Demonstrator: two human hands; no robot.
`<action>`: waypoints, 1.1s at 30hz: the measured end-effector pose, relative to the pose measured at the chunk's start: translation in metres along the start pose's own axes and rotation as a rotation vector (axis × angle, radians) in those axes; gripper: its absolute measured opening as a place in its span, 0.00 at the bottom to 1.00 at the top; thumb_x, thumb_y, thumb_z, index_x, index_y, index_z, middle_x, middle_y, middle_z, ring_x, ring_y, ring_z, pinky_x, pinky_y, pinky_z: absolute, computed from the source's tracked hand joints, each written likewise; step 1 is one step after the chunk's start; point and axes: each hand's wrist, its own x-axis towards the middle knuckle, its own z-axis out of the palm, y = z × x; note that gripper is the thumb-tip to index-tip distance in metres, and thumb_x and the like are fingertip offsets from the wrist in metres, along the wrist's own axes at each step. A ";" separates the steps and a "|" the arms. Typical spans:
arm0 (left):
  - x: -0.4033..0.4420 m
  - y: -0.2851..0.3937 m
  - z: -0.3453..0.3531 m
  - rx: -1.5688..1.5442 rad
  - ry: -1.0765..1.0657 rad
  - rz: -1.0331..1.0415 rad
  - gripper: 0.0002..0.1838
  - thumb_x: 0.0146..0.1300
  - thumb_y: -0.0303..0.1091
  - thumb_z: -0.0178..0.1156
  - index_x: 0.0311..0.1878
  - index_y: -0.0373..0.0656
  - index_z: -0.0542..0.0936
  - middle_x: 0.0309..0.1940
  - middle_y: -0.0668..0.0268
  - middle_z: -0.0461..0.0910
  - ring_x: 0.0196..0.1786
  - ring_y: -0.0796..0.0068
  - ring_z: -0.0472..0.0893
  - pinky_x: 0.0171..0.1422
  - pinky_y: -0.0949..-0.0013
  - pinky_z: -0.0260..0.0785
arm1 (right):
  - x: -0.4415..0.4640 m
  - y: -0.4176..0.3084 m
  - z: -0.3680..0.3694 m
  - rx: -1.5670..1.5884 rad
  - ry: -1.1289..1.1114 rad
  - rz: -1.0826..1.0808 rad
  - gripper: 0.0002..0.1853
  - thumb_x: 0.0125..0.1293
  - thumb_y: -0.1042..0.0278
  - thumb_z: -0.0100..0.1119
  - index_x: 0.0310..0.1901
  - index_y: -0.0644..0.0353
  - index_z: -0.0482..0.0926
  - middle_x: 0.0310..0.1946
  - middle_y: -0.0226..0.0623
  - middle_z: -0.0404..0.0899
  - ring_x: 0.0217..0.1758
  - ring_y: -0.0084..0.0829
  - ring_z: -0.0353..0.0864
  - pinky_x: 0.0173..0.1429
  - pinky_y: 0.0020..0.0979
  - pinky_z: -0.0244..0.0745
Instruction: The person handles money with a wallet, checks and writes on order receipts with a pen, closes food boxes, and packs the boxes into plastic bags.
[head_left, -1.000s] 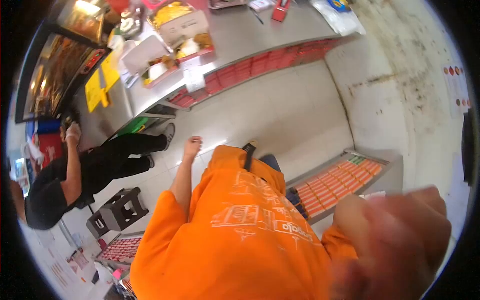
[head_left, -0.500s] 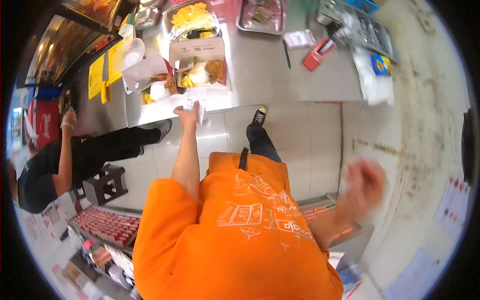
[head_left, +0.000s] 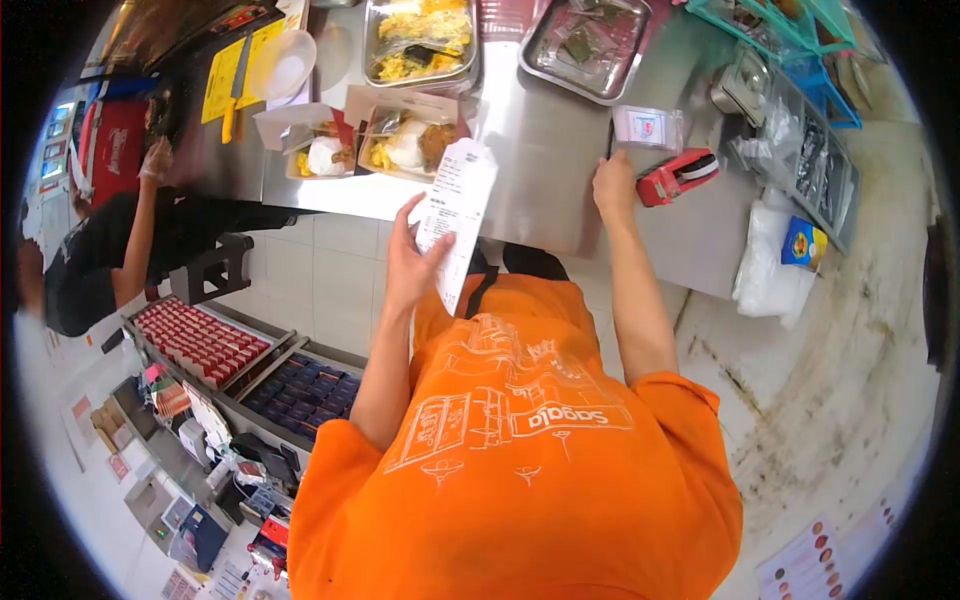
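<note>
A long printed receipt point(head_left: 459, 205) is held in the left hand point(head_left: 412, 262), whose grip is closed on the paper's lower part, with the thumb laid across the printed face; the slip is raised, slanting, in front of the near edge of the steel tabletop point(head_left: 545, 180). The right hand point(head_left: 614, 188) is placed over the tabletop, inward of that edge and right of the receipt; its fingers are curled at the end of a dark pen point(head_left: 610, 137), but whether the grip is closed on it cannot be told. Just right of this hand a red stapler point(head_left: 678, 178) is seen, and beyond the hand a small clear packet point(head_left: 648, 128). Near the tabletop's right edge, clear plastic bags point(head_left: 768, 258) are topped by a blue-and-yellow packet point(head_left: 803, 243). Along the near edge, left of the receipt, two open meal boxes are set side by side: the right box point(head_left: 405, 100) is filled with rice, yellow strips and a browned piece, and the left box point(head_left: 285, 128) similarly. Behind them a metal tray point(head_left: 425, 85) is heaped with yellow food. Farther left, a yellow-handled knife point(head_left: 238, 85) is laid on a yellow cutting board point(head_left: 218, 85).
</note>
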 end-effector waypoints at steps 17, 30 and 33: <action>0.097 -0.078 0.118 0.603 -0.205 0.231 0.40 0.54 0.25 0.70 0.72 0.47 0.67 0.60 0.52 0.70 0.63 0.51 0.74 0.64 0.58 0.71 | -0.074 -0.015 0.010 1.333 -0.052 0.059 0.05 0.69 0.78 0.60 0.41 0.69 0.74 0.31 0.41 0.85 0.37 0.32 0.88 0.44 0.29 0.85; 0.110 -0.103 0.098 0.996 -0.058 0.591 0.38 0.53 0.56 0.67 0.67 0.52 0.74 0.42 0.62 0.74 0.46 0.60 0.75 0.54 0.57 0.65 | -0.047 -0.058 0.057 0.820 -0.073 -0.096 0.06 0.60 0.71 0.69 0.34 0.61 0.81 0.25 0.33 0.83 0.29 0.20 0.80 0.34 0.27 0.75; 0.115 -0.110 0.096 0.983 -0.046 0.630 0.36 0.55 0.53 0.66 0.67 0.52 0.74 0.40 0.62 0.74 0.43 0.61 0.74 0.52 0.57 0.64 | -0.044 -0.052 0.059 0.747 -0.120 -0.198 0.06 0.61 0.72 0.69 0.34 0.61 0.81 0.27 0.33 0.84 0.29 0.19 0.80 0.34 0.25 0.75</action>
